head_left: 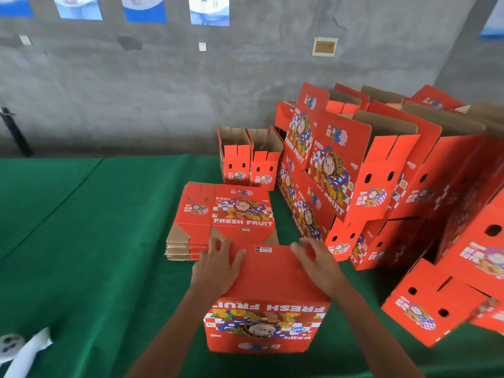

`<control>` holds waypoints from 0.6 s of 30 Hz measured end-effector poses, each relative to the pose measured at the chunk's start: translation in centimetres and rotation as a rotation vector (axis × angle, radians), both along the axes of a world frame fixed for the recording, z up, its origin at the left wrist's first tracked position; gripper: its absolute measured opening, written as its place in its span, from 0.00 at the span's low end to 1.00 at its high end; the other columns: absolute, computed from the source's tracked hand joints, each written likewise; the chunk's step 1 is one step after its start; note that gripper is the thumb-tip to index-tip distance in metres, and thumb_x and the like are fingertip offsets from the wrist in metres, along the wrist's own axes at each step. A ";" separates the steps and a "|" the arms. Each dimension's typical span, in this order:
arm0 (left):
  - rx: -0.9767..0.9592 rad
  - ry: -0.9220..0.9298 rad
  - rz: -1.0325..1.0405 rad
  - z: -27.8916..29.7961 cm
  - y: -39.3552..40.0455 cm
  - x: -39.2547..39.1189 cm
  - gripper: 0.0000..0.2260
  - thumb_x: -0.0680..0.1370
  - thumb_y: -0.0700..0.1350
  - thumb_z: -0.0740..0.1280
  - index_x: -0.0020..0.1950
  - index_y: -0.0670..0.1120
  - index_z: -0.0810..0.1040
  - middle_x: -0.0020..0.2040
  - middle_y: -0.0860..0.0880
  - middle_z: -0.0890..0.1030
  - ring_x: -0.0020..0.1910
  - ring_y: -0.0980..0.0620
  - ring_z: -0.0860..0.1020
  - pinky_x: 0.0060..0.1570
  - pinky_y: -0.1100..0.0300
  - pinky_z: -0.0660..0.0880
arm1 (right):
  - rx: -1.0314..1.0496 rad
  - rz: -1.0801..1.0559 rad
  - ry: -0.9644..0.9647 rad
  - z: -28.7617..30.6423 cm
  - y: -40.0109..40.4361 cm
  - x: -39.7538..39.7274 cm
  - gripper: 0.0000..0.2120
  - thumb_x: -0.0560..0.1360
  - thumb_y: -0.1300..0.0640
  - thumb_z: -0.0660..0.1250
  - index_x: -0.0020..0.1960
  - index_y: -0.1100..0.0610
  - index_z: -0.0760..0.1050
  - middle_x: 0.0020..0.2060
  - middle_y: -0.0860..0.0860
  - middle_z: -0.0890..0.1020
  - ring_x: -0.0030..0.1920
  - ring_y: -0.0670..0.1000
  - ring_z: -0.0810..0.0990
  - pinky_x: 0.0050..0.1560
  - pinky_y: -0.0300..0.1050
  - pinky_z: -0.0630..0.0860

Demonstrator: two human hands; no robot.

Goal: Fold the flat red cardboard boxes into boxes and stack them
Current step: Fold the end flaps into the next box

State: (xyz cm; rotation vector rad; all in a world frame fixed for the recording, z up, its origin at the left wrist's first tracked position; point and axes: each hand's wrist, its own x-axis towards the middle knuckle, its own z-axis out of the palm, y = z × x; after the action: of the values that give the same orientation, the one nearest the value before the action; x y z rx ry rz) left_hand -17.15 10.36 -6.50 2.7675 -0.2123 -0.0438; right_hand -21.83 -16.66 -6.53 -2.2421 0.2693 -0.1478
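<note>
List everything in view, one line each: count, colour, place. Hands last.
box being folded: one, red, near table edge, upside down
flat boxes: one stack, red, behind it
folded boxes: many, red, piled at right
small upright boxes: two, red, behind the flat stack
tablecloth: one, green, covering table
posters: several, blue-white, grey wall
left hand: pressing the box bottom
right hand: pressing the box bottom
</note>
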 end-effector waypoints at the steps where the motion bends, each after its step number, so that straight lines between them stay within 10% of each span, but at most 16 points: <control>1: -0.012 0.009 0.000 -0.2 0.1 -0.1 0.27 0.81 0.70 0.48 0.73 0.56 0.65 0.72 0.48 0.66 0.67 0.40 0.74 0.60 0.42 0.77 | 0.168 -0.134 0.029 -0.4 -0.5 -0.2 0.38 0.75 0.22 0.51 0.65 0.51 0.77 0.63 0.53 0.80 0.59 0.48 0.79 0.58 0.47 0.76; 6: -0.100 0.016 0.022 -0.4 1.5 0.2 0.24 0.82 0.68 0.51 0.71 0.56 0.67 0.69 0.50 0.69 0.65 0.43 0.76 0.60 0.42 0.77 | 0.479 -0.163 0.691 -3.1 -3.1 -2.5 0.47 0.72 0.21 0.46 0.66 0.59 0.72 0.58 0.62 0.80 0.46 0.56 0.81 0.47 0.49 0.82; 12: -0.163 0.002 0.030 -0.6 2.9 -0.2 0.25 0.82 0.68 0.53 0.73 0.55 0.66 0.71 0.51 0.68 0.65 0.45 0.77 0.60 0.42 0.78 | 0.655 -0.153 0.827 -4.9 -2.6 -3.2 0.43 0.74 0.21 0.49 0.36 0.58 0.82 0.38 0.55 0.80 0.34 0.49 0.75 0.38 0.40 0.72; 18: -0.242 -0.030 0.065 -0.4 4.9 -0.7 0.25 0.81 0.69 0.54 0.71 0.55 0.68 0.70 0.52 0.68 0.62 0.45 0.78 0.59 0.42 0.78 | 0.643 -0.013 0.677 -2.8 -2.0 -3.6 0.36 0.76 0.24 0.52 0.62 0.52 0.79 0.45 0.56 0.82 0.33 0.48 0.77 0.36 0.40 0.74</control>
State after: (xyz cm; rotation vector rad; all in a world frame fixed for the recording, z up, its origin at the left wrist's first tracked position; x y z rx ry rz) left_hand -17.89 15.23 -6.87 2.5331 -0.1261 0.0384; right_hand -25.41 -18.69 -9.37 -1.5794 0.5946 0.6222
